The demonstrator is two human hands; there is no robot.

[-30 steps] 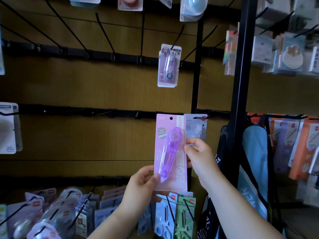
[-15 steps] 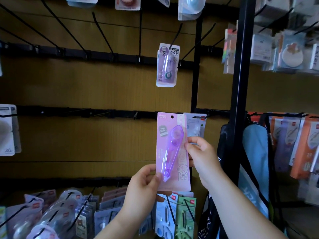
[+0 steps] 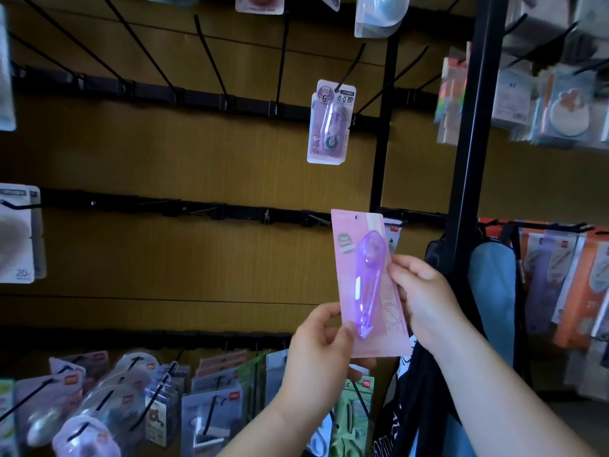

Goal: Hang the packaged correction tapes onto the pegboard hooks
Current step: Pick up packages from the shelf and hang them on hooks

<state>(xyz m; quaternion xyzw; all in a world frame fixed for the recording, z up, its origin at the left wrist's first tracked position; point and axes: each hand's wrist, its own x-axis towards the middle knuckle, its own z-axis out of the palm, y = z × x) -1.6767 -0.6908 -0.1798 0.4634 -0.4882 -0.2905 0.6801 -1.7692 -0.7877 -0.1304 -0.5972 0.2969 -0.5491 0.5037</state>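
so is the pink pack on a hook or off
Off. The left hand and right hand pinch the pink pack upright before the board; no hook passes through its hang hole.

My left hand (image 3: 316,338) pinches the package's (image 3: 348,282) lower-left corner; my right hand (image 3: 425,301) grips its right edge (both lifted before me).

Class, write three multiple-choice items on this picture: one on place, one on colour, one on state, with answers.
1. The left hand grips the pink pack at its: A top edge; B lower left corner; C right edge.
2. The tape dispenser in that pack is: A purple; B green; C orange.
3. The pink pack is: A hung on a hook; B lying on the floor; C held in both hands.
Answers: 1 B, the thumb lies over that corner. 2 A, its clear plastic shows purple. 3 C, the right hand pinches its right edge.
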